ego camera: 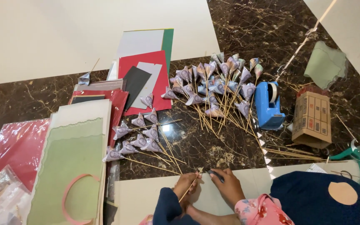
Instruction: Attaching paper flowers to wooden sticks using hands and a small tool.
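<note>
My left hand (184,183) grips a thin wooden skewer (191,183) that slants up to the right. My right hand (229,185) pinches a small dark object (215,175) just beside the skewer's tip. Both hands rest over a cream sheet (146,196) at the bottom. One sleeve is navy, the other pink with flowers. Ahead lie two groups of folded purple-grey paper cones on skewers, a small one (140,133) on the left and a larger heap (213,83) further back.
A blue tape dispenser (268,104) and a cardboard box (312,118) stand on the right, with loose skewers (288,152) in front. Green paper sheets (69,166), red sheets (144,79) and a pink ring (78,191) lie left. A green-handled tool (357,158) and a navy cloth shape (321,200) sit bottom right.
</note>
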